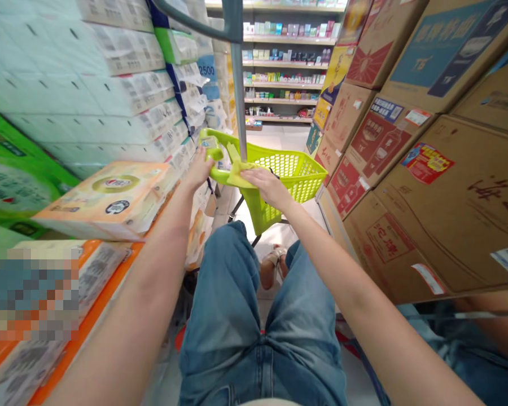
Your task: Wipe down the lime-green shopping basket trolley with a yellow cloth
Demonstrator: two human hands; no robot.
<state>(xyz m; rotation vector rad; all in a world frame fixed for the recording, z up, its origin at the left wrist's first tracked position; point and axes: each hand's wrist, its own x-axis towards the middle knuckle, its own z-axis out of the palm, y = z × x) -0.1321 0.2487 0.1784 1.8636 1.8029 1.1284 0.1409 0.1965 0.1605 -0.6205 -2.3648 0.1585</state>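
While the left hand grips the lime-green plastic basket and the right hand lies open-fingered on it, a careless swing could topple the cream tissue pack.

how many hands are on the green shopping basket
2. The left hand grips the handle of the lime-green shopping basket; the right hand rests on a yellow-green part beside it.

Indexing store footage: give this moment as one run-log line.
left hand: grips lime-green plastic shopping basket handle | right hand: rests on handle | beside: brown cardboard cartons, white wrapped tissue packs
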